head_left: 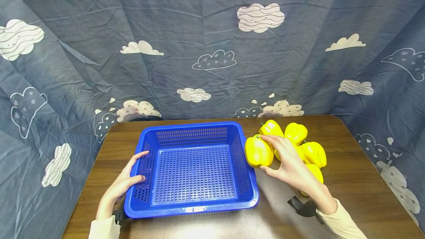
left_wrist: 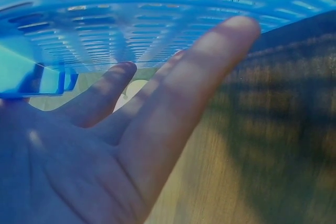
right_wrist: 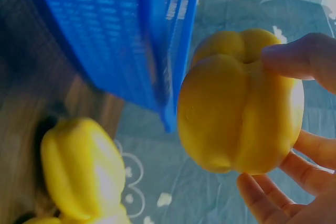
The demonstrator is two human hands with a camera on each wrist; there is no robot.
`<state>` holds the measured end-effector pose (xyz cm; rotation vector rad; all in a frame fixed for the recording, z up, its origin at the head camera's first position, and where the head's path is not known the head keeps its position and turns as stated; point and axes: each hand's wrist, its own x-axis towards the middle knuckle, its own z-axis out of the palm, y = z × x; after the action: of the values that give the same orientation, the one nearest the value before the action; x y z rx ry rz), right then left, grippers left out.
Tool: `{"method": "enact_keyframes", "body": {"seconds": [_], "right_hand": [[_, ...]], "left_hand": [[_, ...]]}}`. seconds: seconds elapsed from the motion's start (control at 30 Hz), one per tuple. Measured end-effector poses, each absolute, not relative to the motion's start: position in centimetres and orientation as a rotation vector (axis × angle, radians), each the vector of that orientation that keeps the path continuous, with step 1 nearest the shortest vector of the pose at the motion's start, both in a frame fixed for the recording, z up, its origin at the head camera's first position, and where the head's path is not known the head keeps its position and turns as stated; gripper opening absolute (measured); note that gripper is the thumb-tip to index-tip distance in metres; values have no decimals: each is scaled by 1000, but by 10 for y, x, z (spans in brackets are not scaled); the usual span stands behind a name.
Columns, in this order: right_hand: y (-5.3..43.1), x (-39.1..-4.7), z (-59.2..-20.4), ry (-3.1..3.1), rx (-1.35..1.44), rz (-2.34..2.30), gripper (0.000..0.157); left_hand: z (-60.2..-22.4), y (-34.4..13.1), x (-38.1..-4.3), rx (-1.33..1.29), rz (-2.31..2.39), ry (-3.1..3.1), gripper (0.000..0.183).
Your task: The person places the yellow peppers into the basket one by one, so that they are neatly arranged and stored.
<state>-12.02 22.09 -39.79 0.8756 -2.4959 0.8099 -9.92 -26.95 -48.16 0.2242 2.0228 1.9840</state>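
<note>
A blue plastic basket (head_left: 194,205) with perforated walls stands on the table, and nothing lies in it. At its left side my left hand (head_left: 121,185) grips the wall, with the thumb over the rim. In the left wrist view the other fingers (left_wrist: 173,98) stretch along the basket's outer side. My right hand (head_left: 292,165) holds a yellow bell pepper (head_left: 259,152) between thumb and fingers, raised beside the basket's right rim. The right wrist view shows this pepper (right_wrist: 239,108) from its lobed end, with the thumb on one side and fingers on the other.
Several more yellow bell peppers (head_left: 313,154) lie close together on the wooden table (head_left: 358,180), right of the basket and partly behind my right hand. A dark curtain (head_left: 212,76) with a cloud print hangs along the back and sides of the table.
</note>
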Motion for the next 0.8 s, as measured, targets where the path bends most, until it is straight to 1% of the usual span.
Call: {"method": "enact_keyframes", "body": {"seconds": [0.33,0.8], "right_hand": [[191,-123,-387,-2560,913,893,82],[148,-126,-374,-2521,1044,1011,79]], "left_hand": [[-480,-268,-98,228,1994,2024,77],[-481,-269,-99,219,1996,2027,77]]}}
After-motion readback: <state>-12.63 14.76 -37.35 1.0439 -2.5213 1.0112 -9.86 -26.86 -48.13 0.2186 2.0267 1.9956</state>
